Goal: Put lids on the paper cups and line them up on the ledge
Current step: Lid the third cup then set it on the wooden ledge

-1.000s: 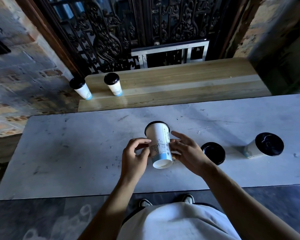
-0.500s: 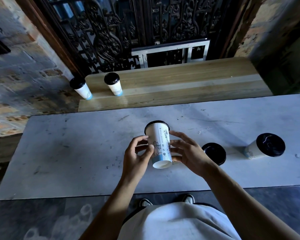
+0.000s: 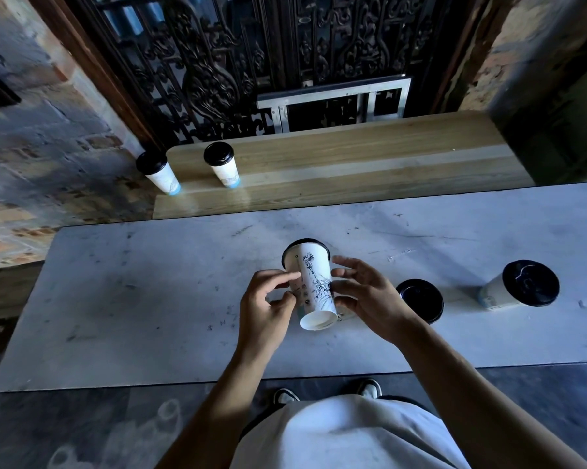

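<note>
At frame centre we cradle the white printed paper cup (image 3: 314,282), lid-end away, left hand (image 3: 268,308) and right hand (image 3: 366,296) fingers pinching its sides, probably to seat its black lid.

1. The held cup (image 3: 314,286) points its base at the camera, so its lidded mouth faces away and the seating of the lid cannot be judged
2. The right hand (image 3: 366,296) covers the near-left edge of the loose black lid (image 3: 420,299)
3. The counter (image 3: 149,299) runs out of frame at the right
4. Print on the two ledge cups (image 3: 226,169) is too small to read
5. Both forearms are cut off by the bottom edge
</note>
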Demonstrator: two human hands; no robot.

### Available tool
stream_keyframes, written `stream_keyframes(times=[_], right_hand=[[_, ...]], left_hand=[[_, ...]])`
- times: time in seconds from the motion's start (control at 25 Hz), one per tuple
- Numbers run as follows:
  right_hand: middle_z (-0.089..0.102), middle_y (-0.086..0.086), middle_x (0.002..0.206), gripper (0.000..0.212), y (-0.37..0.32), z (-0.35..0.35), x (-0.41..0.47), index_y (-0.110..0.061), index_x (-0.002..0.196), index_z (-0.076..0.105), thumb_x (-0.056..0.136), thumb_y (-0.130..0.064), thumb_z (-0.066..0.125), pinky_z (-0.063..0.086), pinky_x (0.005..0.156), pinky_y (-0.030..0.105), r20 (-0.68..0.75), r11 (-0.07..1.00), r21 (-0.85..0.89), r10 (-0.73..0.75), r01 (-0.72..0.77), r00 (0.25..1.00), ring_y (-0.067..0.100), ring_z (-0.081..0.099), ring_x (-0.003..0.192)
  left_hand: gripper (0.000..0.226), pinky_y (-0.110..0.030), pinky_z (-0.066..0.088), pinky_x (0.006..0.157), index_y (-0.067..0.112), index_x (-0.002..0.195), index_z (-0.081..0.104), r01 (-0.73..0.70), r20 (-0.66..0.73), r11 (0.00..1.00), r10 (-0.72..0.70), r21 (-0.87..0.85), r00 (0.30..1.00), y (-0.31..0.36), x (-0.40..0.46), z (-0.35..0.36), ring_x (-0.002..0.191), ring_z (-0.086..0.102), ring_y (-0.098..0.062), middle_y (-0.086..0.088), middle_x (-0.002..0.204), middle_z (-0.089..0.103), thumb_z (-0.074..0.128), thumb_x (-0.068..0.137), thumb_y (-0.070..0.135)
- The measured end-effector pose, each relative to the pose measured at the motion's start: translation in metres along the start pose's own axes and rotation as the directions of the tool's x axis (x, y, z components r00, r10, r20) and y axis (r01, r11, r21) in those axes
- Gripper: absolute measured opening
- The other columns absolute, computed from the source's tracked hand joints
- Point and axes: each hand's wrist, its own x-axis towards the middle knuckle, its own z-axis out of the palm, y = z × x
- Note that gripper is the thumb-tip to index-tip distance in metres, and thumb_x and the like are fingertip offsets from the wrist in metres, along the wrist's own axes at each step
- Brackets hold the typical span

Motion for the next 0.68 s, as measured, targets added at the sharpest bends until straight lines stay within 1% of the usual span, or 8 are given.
stream_keyframes(times=[0.12, 0.24, 0.36, 0.44, 0.52, 0.6, 0.68], right_hand=[[0.062, 0.023, 0.113, 0.053, 0.000, 0.002, 0.002, -0.007, 0.132, 0.057, 0.083, 0.005, 0.074, 0.058, 0.073, 0.031, 0.017, 1.000, -0.013, -0.015, 0.015, 1.000, 0.026, 0.070, 0.091], [0.065, 0.020, 0.110, 0.062, 0.000, 0.006, 0.000, -0.008, 0.135, 0.056, 0.079, -0.003, 0.080, 0.058, 0.073, 0.031, 0.010, 0.999, -0.043, -0.015, 0.015, 1.000, 0.024, 0.072, 0.092], [0.062, 0.016, 0.115, 0.062, 0.001, 0.008, -0.002, -0.017, 0.130, 0.062, 0.073, -0.014, 0.085, 0.057, 0.082, 0.041, -0.031, 0.995, -0.103, -0.019, 0.015, 0.999, 0.027, 0.070, 0.099], [0.061, 0.015, 0.116, 0.061, 0.003, 0.010, -0.002, -0.019, 0.129, 0.063, 0.073, -0.015, 0.087, 0.054, 0.089, 0.047, -0.048, 0.994, -0.110, -0.020, 0.015, 0.999, 0.029, 0.069, 0.101], [0.059, 0.016, 0.117, 0.059, 0.004, 0.012, -0.001, -0.019, 0.128, 0.064, 0.075, -0.012, 0.087, 0.053, 0.090, 0.049, -0.052, 0.994, -0.109, -0.027, 0.022, 0.998, 0.030, 0.068, 0.101], [0.058, 0.017, 0.117, 0.059, 0.004, 0.015, 0.000, -0.019, 0.128, 0.064, 0.074, -0.012, 0.087, 0.054, 0.088, 0.047, -0.053, 0.994, -0.107, -0.029, 0.023, 0.998, 0.030, 0.068, 0.099], [0.058, 0.017, 0.114, 0.060, 0.005, 0.018, 0.000, -0.021, 0.128, 0.064, 0.073, -0.013, 0.086, 0.055, 0.085, 0.042, -0.058, 0.994, -0.104, -0.026, 0.020, 0.998, 0.028, 0.067, 0.097]], left_hand=[[0.047, -0.011, 0.049, 0.088, 0.027, 0.101, 0.078, 0.071, 0.001, 0.996, -0.071, -0.059, 0.997, -0.004, -0.002, -0.001, 0.105, 0.070, -0.009, 0.001, 0.111, 0.073, 0.064, 0.082, -0.014], [0.032, -0.015, 0.052, 0.087, 0.025, 0.101, 0.077, 0.147, 0.004, 0.975, -0.148, -0.164, 0.989, -0.008, -0.003, -0.001, 0.103, 0.072, -0.008, 0.001, 0.110, 0.077, 0.069, 0.089, -0.004], [0.022, -0.018, 0.054, 0.086, 0.022, 0.102, 0.075, 0.204, 0.013, 0.960, -0.205, -0.194, 0.979, -0.012, -0.003, 0.000, 0.101, 0.074, -0.008, 0.002, 0.107, 0.079, 0.073, 0.090, 0.003], [0.023, -0.017, 0.054, 0.084, 0.022, 0.101, 0.073, 0.217, 0.027, 0.957, -0.216, -0.191, 0.976, -0.014, -0.002, -0.001, 0.099, 0.074, -0.005, 0.004, 0.106, 0.079, 0.073, 0.090, 0.002], [0.023, -0.017, 0.054, 0.083, 0.022, 0.101, 0.073, 0.228, 0.040, 0.956, -0.224, -0.186, 0.974, -0.015, -0.001, -0.002, 0.099, 0.073, -0.005, 0.004, 0.106, 0.079, 0.073, 0.090, 0.002], [0.021, -0.021, 0.056, 0.082, 0.023, 0.101, 0.073, 0.247, 0.042, 0.950, -0.243, -0.189, 0.969, -0.016, 0.000, -0.004, 0.098, 0.073, -0.007, 0.002, 0.105, 0.079, 0.073, 0.089, 0.006], [0.019, -0.033, 0.061, 0.079, 0.026, 0.100, 0.073, 0.265, 0.041, 0.946, -0.262, -0.187, 0.964, -0.017, 0.002, -0.007, 0.095, 0.073, -0.010, 0.002, 0.101, 0.078, 0.073, 0.083, 0.017]])
